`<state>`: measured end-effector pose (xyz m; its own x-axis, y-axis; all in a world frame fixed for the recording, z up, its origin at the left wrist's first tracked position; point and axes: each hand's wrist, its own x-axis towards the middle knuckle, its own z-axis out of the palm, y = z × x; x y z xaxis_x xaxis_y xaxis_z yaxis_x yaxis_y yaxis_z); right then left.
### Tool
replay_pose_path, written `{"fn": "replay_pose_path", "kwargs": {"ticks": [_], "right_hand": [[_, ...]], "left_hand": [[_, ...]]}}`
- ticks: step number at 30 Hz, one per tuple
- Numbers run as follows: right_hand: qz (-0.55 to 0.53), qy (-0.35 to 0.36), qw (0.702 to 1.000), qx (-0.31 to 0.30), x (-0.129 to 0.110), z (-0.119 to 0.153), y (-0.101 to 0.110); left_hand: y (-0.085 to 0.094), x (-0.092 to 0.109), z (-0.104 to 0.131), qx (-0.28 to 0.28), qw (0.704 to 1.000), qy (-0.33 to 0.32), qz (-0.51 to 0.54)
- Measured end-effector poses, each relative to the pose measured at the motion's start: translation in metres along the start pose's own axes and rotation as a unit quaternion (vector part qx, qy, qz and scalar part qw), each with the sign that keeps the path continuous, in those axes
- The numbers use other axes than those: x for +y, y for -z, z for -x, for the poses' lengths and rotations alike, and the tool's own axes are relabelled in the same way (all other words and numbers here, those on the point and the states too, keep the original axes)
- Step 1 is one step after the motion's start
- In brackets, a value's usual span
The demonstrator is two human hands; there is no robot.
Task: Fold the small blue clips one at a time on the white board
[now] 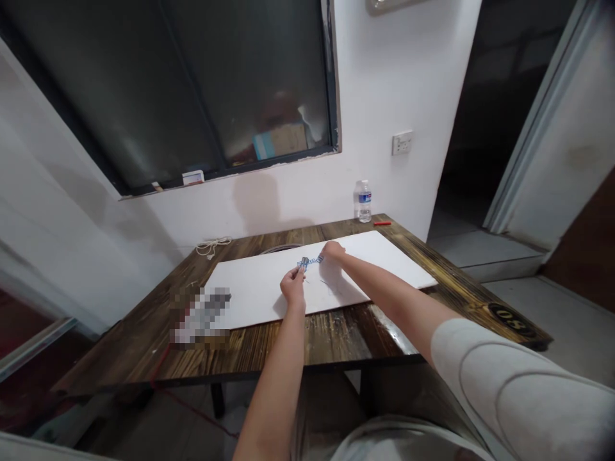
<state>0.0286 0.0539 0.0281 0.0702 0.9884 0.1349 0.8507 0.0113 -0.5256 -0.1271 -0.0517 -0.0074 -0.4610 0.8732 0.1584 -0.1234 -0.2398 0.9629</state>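
Observation:
A white board [259, 288] lies on the dark wooden table [336, 336]. Over its middle, my left hand [293, 283] pinches a small dark object [304, 261], too small to name. A narrow blue patterned strip [312, 260] runs from there to my right hand [332, 250], whose fingers are closed at the strip's right end. Thin dark marks or threads show on the board below my right hand; I cannot tell which.
A water bottle [365, 202] and a red pen [382, 223] are at the back right. A pale cord [211, 246] lies at the back left. A blurred patch [204, 317] covers the board's left end. Behind the table are a wall and a dark window.

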Motion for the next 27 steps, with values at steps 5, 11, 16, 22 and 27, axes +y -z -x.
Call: {"fn": "replay_pose_path", "kwargs": {"ticks": [5,11,16,22,27], "right_hand": [[-0.064,0.085,0.994,-0.018,-0.004,0.001,0.026],[-0.203,0.21,0.956,-0.031,-0.017,0.024,0.045],[-0.184,0.279,0.942,0.013,-0.026,0.053,0.036],[-0.202,0.297,0.932,0.044,-0.024,0.069,0.021],[-0.284,0.243,0.927,-0.017,-0.018,0.064,0.011]], "left_hand": [[-0.002,-0.001,-0.002,0.019,1.0,0.021,0.004],[-0.005,0.002,-0.002,0.012,0.999,0.03,0.034],[-0.007,0.007,0.002,-0.012,0.998,0.031,0.045],[-0.008,0.006,0.003,-0.039,0.998,0.025,0.044],[-0.006,0.002,-0.001,-0.011,0.999,0.018,0.035]]}}
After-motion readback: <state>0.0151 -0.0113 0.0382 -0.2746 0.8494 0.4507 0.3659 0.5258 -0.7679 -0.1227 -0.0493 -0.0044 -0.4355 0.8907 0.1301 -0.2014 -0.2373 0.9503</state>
